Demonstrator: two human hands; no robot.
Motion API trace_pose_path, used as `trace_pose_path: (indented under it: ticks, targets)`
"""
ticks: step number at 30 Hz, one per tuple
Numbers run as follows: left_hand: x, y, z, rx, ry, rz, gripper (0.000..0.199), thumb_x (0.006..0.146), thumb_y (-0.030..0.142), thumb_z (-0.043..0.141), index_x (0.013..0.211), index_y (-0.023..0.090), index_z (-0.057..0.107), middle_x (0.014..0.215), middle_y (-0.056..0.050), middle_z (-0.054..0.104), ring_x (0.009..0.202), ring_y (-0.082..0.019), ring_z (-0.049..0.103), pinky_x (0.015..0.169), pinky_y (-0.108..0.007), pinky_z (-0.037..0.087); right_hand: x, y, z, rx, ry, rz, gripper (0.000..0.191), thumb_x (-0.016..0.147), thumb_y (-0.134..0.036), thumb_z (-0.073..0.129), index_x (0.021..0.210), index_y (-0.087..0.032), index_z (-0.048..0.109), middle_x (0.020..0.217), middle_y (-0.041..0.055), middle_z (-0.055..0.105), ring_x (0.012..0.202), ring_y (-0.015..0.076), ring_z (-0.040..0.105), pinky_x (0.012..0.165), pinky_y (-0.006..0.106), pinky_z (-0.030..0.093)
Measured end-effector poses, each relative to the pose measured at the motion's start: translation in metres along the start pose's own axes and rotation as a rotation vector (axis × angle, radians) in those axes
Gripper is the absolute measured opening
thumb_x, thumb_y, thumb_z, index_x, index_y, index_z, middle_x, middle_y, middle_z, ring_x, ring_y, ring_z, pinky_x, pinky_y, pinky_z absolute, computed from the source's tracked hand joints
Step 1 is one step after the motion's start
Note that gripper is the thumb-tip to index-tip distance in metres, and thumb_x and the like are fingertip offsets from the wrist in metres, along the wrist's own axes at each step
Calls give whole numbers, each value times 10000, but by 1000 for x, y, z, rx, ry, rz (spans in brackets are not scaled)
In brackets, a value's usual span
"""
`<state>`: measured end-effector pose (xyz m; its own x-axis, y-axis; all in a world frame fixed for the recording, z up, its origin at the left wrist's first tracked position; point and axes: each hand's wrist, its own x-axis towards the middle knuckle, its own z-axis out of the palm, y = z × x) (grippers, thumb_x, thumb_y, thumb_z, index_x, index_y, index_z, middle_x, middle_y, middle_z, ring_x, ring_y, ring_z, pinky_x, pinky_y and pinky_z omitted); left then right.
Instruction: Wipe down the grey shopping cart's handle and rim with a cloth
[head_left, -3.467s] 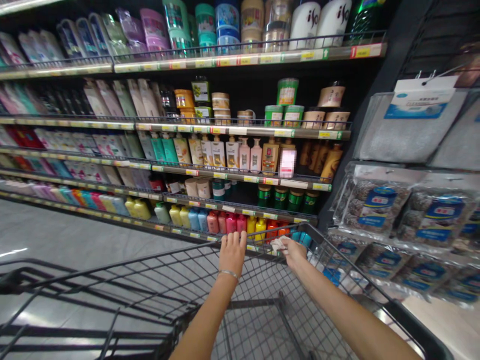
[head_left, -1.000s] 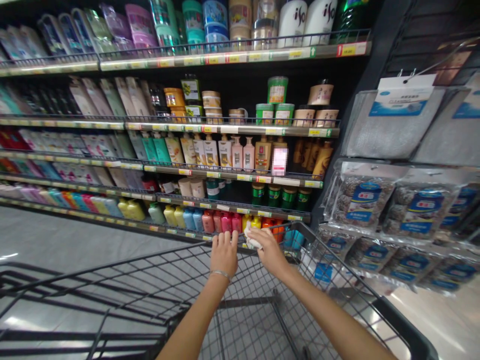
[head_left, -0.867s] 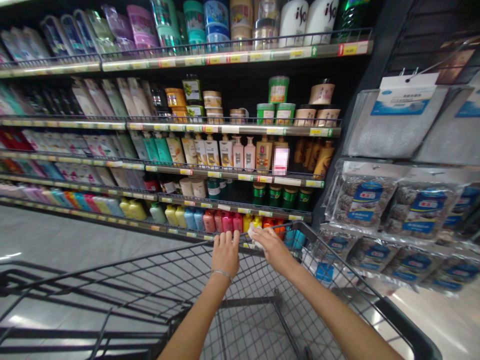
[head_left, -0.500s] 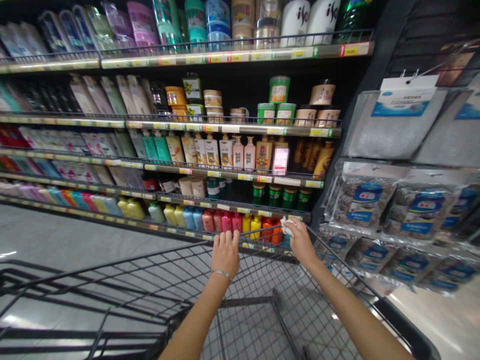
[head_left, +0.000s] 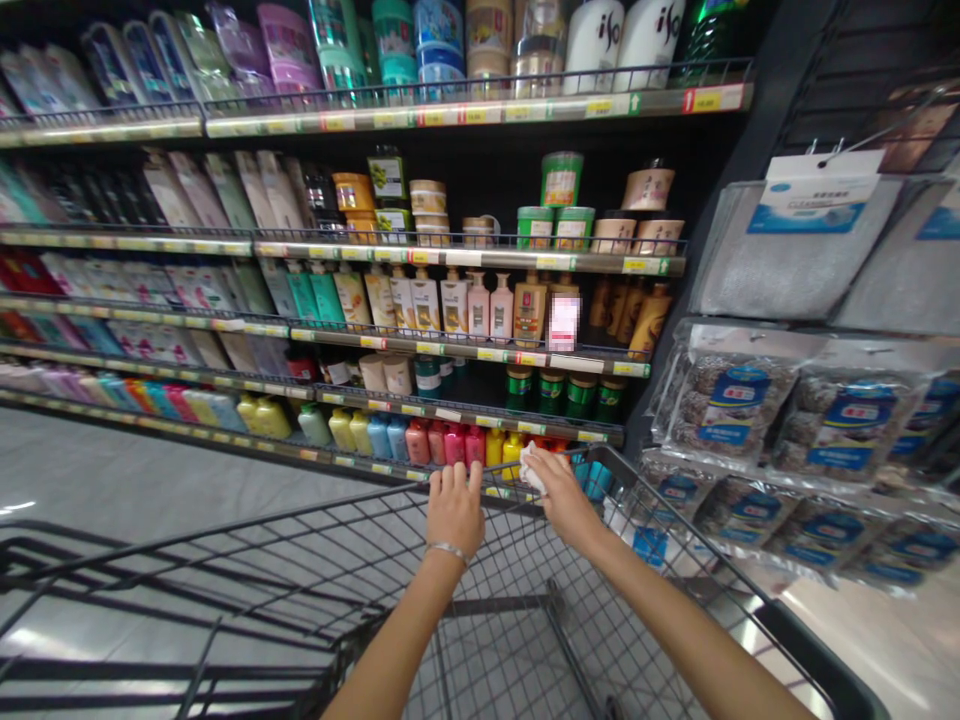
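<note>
A black wire shopping cart (head_left: 300, 530) fills the lower part of the view. My left hand (head_left: 455, 510), with a thin bracelet at the wrist, is closed over the cart's far rim, its fingers hooked on the bar. Just to its right, my right hand (head_left: 562, 495) pinches a crumpled white tissue (head_left: 532, 470) against the same rim. Beyond both hands, a row of small coloured bottles (head_left: 416, 442) stands on the lowest shelf.
Shelves (head_left: 450, 115) of bottles and tubs rise in front. Packets of metal scourers (head_left: 731, 400) and grey cleaning cloths (head_left: 795, 250) hang at the right, close to the cart's side. Grey floor (head_left: 225, 480) shows at the left.
My right hand has moved left along the rim with the tissue, closer to my left hand. My left hand has stayed on the rim.
</note>
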<state>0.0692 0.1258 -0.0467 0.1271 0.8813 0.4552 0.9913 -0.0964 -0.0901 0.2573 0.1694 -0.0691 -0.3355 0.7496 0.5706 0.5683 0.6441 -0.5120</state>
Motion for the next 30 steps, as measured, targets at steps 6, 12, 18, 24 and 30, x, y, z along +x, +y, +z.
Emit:
trace_pose_path:
  ticks: [6,12,18,24,30]
  targets:
    - [-1,-4,3,-33,29,16,519,735,167,500,1254,153,519,959,-115,548,932,-261,461,865,-416,364,4,-28,6,18,-150,-107,685,732,67,363,1306,-267,532,1383,78,514,1259,209,436,1052,468,386]
    - [-1,-6,3,-28,20,26,523,732,164,504,1255,161,522,952,-108,545,928,-259,459,861,-402,363,1,-3,-7,-111,-60,-102,601,733,81,374,1188,-224,622,1297,98,583,1175,224,491,1006,469,424]
    - [-1,-5,0,-38,6,20,545,724,172,509,1269,157,507,968,-110,543,939,-260,458,872,-410,363,-4,22,-25,-159,41,-6,451,760,26,398,1020,-218,675,1190,94,616,1096,240,498,935,444,445]
    - [-2,-4,-1,-40,7,19,541,724,174,511,1264,156,511,967,-111,542,945,-261,458,888,-414,358,-2,41,-38,-170,324,242,510,669,28,354,1040,-198,622,1002,93,622,948,240,528,885,416,440]
    - [-1,-3,-3,-59,13,2,527,725,180,517,1252,156,522,948,-110,539,942,-266,457,874,-408,360,4,47,-24,-100,397,176,590,646,-3,359,1162,-177,586,1193,112,574,1132,246,486,1023,484,370]
